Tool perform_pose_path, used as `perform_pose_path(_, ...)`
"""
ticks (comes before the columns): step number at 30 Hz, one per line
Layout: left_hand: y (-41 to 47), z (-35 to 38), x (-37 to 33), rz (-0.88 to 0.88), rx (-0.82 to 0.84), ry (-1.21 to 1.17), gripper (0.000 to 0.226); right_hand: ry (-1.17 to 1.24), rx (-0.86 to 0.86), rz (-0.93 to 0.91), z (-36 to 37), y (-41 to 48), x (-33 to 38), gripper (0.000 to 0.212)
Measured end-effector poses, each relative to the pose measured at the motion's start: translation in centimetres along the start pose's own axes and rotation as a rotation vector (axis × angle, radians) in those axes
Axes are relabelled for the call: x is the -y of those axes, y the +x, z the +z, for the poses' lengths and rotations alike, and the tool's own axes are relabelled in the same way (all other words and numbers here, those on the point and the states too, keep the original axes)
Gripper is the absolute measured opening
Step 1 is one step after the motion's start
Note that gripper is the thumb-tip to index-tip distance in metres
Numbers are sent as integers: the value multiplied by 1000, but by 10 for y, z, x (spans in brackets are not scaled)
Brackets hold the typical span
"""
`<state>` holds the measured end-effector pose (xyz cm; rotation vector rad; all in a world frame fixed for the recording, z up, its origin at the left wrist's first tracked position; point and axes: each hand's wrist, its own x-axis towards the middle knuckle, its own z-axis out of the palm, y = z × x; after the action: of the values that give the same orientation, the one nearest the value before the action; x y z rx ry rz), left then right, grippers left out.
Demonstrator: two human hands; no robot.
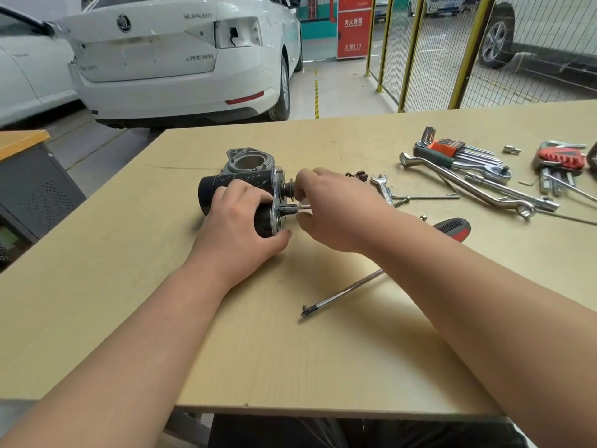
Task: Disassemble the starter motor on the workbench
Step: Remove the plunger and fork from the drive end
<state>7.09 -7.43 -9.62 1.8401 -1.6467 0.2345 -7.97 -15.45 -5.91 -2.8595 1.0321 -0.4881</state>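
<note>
The black starter motor (226, 184) lies on its side in the middle of the wooden workbench (290, 350). Its silver end plate faces right, with the pinion shaft (288, 189) sticking out. A grey aluminium nose housing (250, 160) stands just behind it, detached. My left hand (240, 221) presses down on the motor's lower black cylinder and grips it. My right hand (329, 205) pinches the pinion shaft end with fingertips, and a thin metal pin (302, 207) shows beneath the fingers.
A red-and-black screwdriver (452, 229) lies under my right forearm, its tip near the front. Spanners (478, 189), a ratchet, hex key sets (452, 150) and a small screw (424, 217) are spread at the right. White cars are parked beyond the bench's far edge.
</note>
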Motion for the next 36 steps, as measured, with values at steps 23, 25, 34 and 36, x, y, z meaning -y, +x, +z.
perform_pose_path(23,-3,-19,19,53,103,18,61,450,-57,167,21,7,19,7)
perform_pose_path(25,-5,-23,23,52,105,19,59,456,-69,153,22,7,17,6)
perform_pose_path(34,-8,-37,31,-68,92,-291,27,503,-81,132,24,8,14,12)
perform_pose_path(36,-7,-38,29,-171,42,-478,25,509,-86,140,25,9,15,9)
